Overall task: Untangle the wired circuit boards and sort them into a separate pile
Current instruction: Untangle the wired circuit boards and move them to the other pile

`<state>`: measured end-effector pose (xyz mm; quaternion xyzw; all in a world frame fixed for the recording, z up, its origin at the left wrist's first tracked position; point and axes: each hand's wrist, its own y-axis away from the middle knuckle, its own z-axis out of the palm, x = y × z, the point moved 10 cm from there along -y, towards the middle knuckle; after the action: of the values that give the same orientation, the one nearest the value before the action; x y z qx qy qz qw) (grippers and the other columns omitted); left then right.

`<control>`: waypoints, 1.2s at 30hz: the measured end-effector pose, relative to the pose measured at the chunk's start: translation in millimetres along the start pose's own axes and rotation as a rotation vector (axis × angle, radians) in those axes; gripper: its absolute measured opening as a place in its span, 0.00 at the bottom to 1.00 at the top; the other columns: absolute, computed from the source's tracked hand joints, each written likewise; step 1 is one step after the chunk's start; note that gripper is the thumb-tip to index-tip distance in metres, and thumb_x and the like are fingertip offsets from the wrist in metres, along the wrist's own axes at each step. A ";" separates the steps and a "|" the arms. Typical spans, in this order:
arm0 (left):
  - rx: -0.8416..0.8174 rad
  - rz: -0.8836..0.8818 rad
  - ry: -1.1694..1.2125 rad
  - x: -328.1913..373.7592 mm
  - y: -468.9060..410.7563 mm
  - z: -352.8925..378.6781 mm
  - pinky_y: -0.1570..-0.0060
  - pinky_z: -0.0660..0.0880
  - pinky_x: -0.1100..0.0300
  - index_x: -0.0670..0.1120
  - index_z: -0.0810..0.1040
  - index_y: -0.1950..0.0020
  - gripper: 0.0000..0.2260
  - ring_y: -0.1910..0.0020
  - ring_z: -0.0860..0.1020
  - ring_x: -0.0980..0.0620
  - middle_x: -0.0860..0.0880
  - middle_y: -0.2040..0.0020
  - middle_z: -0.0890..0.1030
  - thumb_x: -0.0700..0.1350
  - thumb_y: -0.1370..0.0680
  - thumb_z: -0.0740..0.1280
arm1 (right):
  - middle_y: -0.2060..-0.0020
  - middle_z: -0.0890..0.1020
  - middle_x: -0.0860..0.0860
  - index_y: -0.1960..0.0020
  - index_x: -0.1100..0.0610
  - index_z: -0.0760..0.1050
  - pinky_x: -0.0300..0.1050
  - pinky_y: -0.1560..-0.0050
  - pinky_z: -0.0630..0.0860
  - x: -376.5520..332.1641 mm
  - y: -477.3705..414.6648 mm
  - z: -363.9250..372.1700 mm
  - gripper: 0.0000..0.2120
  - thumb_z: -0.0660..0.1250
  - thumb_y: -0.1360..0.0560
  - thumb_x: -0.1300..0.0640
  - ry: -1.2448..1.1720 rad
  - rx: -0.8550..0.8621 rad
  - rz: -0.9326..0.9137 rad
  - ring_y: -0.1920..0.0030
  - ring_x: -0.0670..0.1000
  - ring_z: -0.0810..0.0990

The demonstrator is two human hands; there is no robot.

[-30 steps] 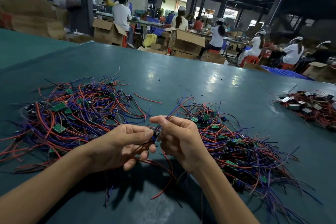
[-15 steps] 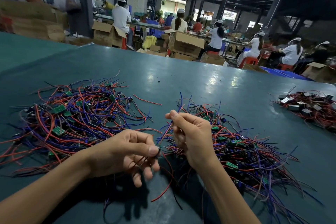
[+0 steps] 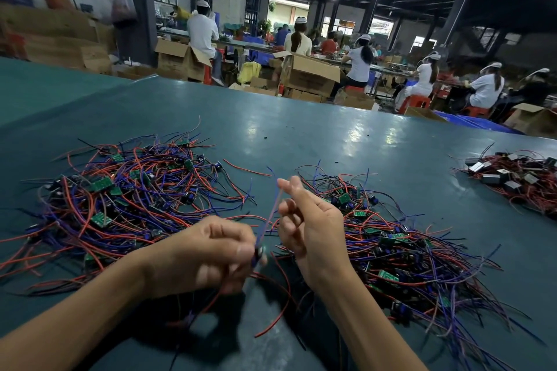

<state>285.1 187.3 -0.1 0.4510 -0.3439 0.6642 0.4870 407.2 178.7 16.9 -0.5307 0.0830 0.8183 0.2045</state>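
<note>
Both forearms reach in from the bottom edge, hands just above the table (image 3: 331, 135) between 2 heaps of wired boards: left pile (image 3: 129, 196) and right pile (image 3: 407, 250). Left hand (image 3: 217, 253) is blurred, fingers curled, pinching a small dark wired board (image 3: 259, 251). Right hand (image 3: 310, 220), palm facing left, pinches the blue wire (image 3: 271, 214) near its tip — wire stretched between both hands. A 3rd heap (image 3: 518, 178) lies well apart, far right.
</note>
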 end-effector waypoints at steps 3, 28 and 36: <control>0.337 0.215 0.063 22.7 -1.6 -34.8 0.66 0.71 0.64 0.45 0.83 0.62 0.17 0.67 0.70 0.54 0.44 0.63 0.70 0.52 0.39 0.85 | 0.64 0.81 0.53 0.44 0.58 0.82 0.37 0.78 0.65 7.2 4.8 11.6 0.20 0.68 0.25 0.42 0.056 -0.059 0.021 0.73 0.47 0.75; 0.771 0.294 -0.044 40.0 17.7 -92.2 0.80 0.56 0.65 0.49 0.75 0.69 0.13 0.74 0.54 0.55 0.51 0.71 0.58 0.50 0.27 0.74 | 0.67 0.83 0.58 0.58 0.61 0.84 0.42 0.71 0.76 31.7 26.9 46.4 0.11 0.68 0.20 0.59 0.369 -0.356 0.115 0.71 0.53 0.80; 0.762 0.266 0.144 33.4 22.4 -117.0 0.76 0.66 0.65 0.44 0.79 0.56 0.09 0.71 0.67 0.57 0.51 0.66 0.70 0.47 0.27 0.76 | 0.73 0.79 0.56 0.58 0.63 0.83 0.37 0.79 0.69 28.2 32.2 51.7 0.12 0.68 0.22 0.56 0.468 -0.409 -0.031 0.78 0.51 0.74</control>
<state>228.7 296.9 -11.0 0.5028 -0.0936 0.8313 0.2177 340.5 174.8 10.7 -0.7362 -0.0468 0.6702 0.0814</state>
